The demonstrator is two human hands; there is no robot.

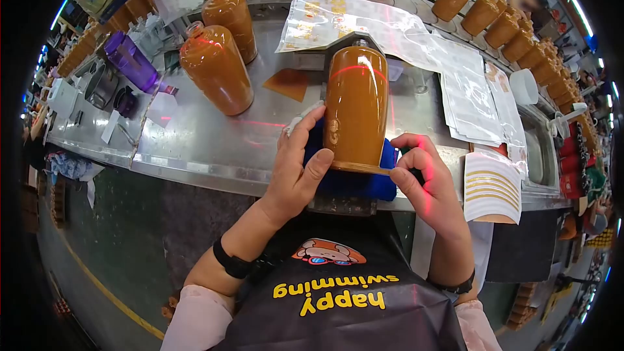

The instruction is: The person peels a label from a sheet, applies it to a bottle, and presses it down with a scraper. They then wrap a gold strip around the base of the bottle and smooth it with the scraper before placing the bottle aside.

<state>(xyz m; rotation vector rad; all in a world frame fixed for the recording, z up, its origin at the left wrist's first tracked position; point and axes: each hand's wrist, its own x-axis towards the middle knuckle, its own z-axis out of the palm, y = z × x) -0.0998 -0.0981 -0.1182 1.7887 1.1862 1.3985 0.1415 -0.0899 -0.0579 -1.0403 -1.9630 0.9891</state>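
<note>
A glossy brown bottle (357, 104) lies in a stand with its neck pointing away and its base toward me. Blue cloth (388, 181) pads it underneath. A thin gold strip (364, 168) runs along the bottle's base end. My left hand (292, 162) grips the bottle's lower left side, thumb at the base edge by the strip; a white covering shows on its fingers. At the right, my right hand (429, 179) pinches the strip's free end between thumb and forefinger. A curved white sheet (492, 198) carries several more gold strips.
Two brown bottles (216, 68) stand upright to the left on the metal table (195, 146). Printed plastic sheets (471, 107) cover the back right. Farther left is a purple bottle (130, 58). Rows of brown bottles (452, 0) line a conveyor behind; a sink (539, 149) is at right.
</note>
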